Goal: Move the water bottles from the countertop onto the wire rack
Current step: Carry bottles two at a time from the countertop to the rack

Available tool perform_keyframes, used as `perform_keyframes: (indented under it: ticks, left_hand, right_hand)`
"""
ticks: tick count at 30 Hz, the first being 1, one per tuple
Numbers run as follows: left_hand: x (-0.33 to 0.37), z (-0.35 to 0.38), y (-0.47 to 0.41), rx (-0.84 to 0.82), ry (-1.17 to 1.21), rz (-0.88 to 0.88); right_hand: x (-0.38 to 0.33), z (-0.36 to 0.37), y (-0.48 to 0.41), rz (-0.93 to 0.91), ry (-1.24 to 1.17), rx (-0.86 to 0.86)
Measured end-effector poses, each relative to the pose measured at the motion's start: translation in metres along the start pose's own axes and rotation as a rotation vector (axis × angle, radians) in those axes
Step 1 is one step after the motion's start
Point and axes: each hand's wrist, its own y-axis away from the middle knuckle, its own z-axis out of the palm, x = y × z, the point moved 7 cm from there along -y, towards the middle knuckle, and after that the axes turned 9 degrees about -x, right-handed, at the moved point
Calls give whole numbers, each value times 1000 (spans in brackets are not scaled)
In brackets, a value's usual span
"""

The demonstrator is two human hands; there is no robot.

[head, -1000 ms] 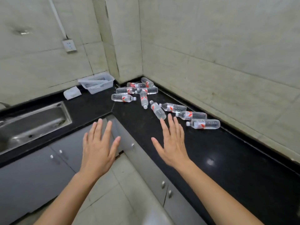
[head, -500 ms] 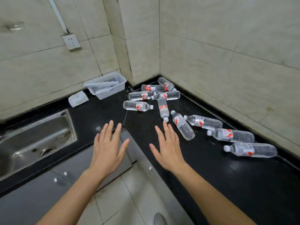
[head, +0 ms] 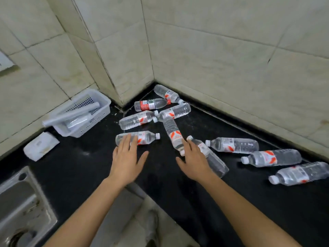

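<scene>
Overlapping two lying bottles (head: pixel 147 137), left hand (head: pixel 125 161) and right hand (head: pixel 193 162) spread flat

A home kitchen: tiled walls (head: pixel 222 56) meet a black countertop (head: pixel 85 168) with a steel sink (head: pixel 19 207) and cabinets below.

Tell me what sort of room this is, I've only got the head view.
Most likely a plain kitchen corner: an L-shaped glossy black countertop, a stainless steel sink sunk into it, and beige tiled walls behind.
</scene>
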Motion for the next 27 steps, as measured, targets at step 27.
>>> perform_keyframes:
  ticks: [27]
  left_hand:
    - [-109, 133, -179, -642, 130, -19]
  right_hand:
    - [27, 84, -77, 735, -491, 9]
